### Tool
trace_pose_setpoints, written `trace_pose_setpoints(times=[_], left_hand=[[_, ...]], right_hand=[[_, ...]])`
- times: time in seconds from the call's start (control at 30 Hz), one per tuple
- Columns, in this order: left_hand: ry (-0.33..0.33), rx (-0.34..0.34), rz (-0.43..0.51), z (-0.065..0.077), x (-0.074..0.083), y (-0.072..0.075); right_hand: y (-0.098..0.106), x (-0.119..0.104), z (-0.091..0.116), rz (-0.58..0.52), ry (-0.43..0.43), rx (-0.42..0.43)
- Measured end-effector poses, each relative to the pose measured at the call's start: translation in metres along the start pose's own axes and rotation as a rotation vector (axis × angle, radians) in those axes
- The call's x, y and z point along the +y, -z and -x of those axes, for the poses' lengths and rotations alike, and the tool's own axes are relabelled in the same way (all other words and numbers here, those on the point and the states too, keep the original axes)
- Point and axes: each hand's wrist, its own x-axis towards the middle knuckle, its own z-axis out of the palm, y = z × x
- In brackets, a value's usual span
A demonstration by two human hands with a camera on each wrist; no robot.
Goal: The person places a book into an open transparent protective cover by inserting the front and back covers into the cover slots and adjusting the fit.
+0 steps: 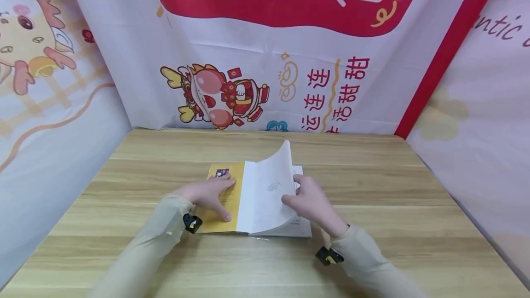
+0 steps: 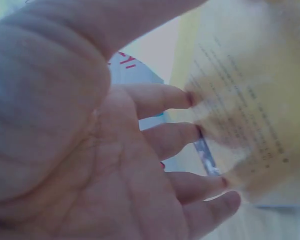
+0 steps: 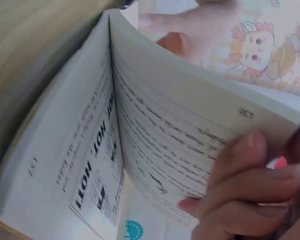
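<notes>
An open book lies on the wooden table, its yellow cover flap spread out to the left. My left hand rests on that flap with fingers spread; in the left wrist view its fingertips touch the yellow printed surface. With my right hand I grip a thick bunch of white pages, lifted and curving upward. Seen from the right wrist, printed pages bend up between thumb and fingers, and page 137 lies on the other side of the opening.
The wooden table extends around the book. Behind it hangs a white and red printed cloth, with patterned cloths at the sides. Each wrist wears a black strap.
</notes>
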Motion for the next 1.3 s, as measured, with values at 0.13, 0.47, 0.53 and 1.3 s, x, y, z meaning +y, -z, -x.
trace_pose_setpoints(times=[0.13, 0.47, 0.53, 1.3], left_hand=[[-0.033, 0.091, -0.009, 0.002, 0.017, 0.009], [-0.013, 0.234, 0.131, -0.028, 0.089, 0.033], [0.002, 0.223, 0.166, -0.037, 0.097, 0.036], [0.21, 0.011, 0.286, -0.084, 0.136, 0.051]], right_hand=[[-0.005, -0.001, 0.001, -0.022, -0.002, 0.048], [-0.008, 0.002, -0.001, -0.061, 0.054, 0.125], [-0.008, 0.003, -0.002, -0.059, 0.058, 0.129], [-0.01, 0.002, 0.0, -0.015, 0.141, 0.146]])
